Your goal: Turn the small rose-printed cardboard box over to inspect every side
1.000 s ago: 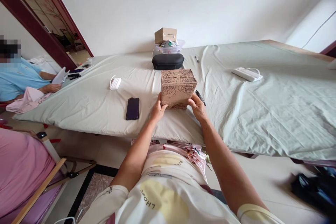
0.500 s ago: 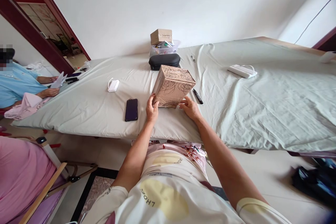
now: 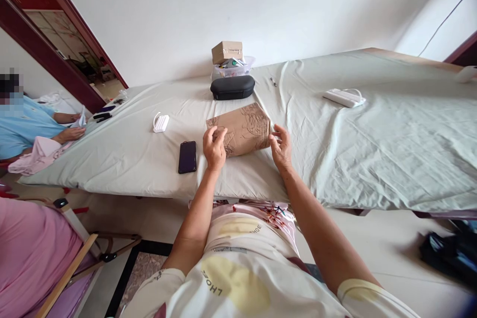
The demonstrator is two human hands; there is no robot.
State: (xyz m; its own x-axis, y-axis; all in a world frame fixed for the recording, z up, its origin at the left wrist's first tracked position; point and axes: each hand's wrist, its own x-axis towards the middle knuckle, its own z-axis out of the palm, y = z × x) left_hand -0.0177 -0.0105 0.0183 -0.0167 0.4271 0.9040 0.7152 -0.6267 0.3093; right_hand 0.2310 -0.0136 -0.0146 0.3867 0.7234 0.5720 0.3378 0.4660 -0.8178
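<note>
Softly, brightly lit; shaded gently toward the right of the white wall (image 3: 406, 7); stretched at the edges; blurred over the dark bundle (image 3: 445, 258) at near right; pixelated at left.

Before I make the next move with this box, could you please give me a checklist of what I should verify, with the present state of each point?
1. Left hand at the left end of the box: ok.
2. Right hand at its right end: ok, thumb and fingers are at the edge.
3. Firm grip on both sides: cannot tell.
4. Underside of the box: cannot tell, it is hidden.
5. Phone apart from the box: ok, it lies left of the left hand.
6. Cloth smooth: not ok, it has many wrinkles.
</note>
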